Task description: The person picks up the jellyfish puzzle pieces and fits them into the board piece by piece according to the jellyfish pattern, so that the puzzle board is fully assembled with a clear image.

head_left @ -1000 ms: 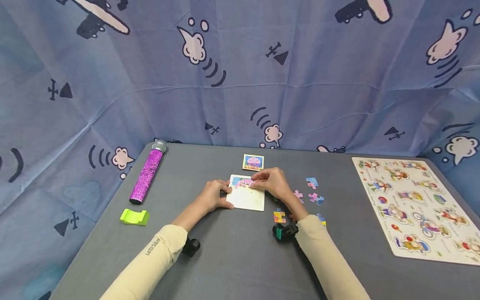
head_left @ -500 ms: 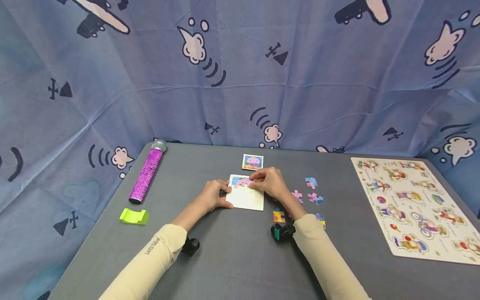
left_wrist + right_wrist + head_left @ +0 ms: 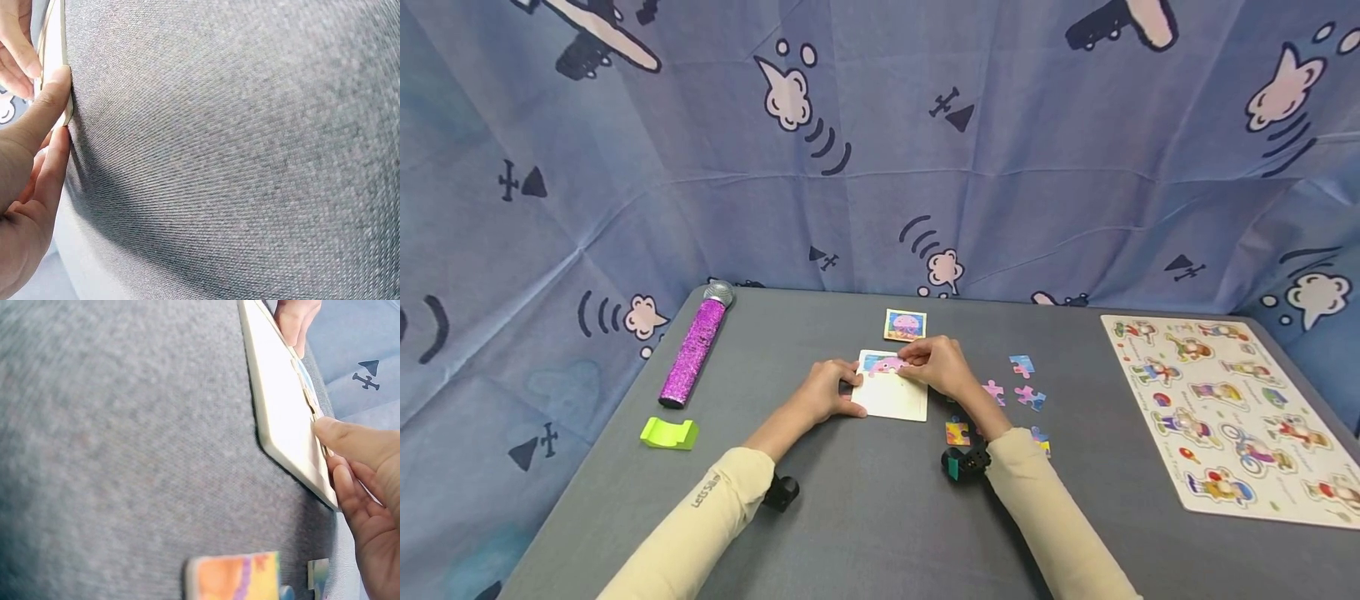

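A cream puzzle tray lies on the table, with a row of blue and pink jigsaw pieces along its far side. My left hand grips the tray's left edge between thumb and fingers; the left wrist view shows the thumb over the rim. At the far right part of the tray, my right hand pinches a jigsaw piece mostly hidden by its fingers. In the right wrist view, the right thumb bends down at the end of the row. Behind the tray lies a small pink octopus picture card.
Several loose jigsaw pieces are scattered right of the tray, some under the right forearm. A large picture board covers the table's right side. At left lie a glittery purple microphone and a lime-green block.
My right hand has shifted very slightly left, and the pink pieces in the row sit closer together than a second ago. The left hand keeps its hold on the tray.
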Available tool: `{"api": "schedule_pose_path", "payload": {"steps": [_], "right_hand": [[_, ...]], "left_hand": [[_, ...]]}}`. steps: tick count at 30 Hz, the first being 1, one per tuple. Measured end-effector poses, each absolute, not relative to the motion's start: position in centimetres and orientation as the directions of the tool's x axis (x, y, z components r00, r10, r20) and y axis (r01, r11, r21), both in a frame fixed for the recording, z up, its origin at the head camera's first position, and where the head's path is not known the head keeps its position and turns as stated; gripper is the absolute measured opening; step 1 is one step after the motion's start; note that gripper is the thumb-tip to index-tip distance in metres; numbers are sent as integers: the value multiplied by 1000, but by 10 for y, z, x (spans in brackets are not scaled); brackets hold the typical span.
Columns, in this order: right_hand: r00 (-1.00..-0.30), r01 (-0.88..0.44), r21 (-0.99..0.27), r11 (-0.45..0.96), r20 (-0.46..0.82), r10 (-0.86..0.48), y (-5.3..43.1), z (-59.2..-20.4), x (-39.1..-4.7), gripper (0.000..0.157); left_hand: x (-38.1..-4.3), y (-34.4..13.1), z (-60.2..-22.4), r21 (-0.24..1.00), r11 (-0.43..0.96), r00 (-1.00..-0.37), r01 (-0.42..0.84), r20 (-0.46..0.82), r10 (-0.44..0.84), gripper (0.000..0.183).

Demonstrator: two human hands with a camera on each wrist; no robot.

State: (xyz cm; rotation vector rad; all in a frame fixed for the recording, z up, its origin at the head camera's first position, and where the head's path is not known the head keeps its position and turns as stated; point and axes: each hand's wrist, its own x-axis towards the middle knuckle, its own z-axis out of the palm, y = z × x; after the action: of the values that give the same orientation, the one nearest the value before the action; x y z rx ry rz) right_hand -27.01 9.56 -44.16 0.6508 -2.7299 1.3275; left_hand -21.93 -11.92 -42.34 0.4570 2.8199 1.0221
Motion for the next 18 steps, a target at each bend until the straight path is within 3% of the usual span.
{"api": "schedule_pose_path", "payload": {"steps": [18], "right_hand": [[-897, -412, -740, 531, 226, -380, 97, -440, -271, 17]], "left_hand": [[-219, -120, -423, 650, 722, -950, 237, -2, 313, 49]]}}
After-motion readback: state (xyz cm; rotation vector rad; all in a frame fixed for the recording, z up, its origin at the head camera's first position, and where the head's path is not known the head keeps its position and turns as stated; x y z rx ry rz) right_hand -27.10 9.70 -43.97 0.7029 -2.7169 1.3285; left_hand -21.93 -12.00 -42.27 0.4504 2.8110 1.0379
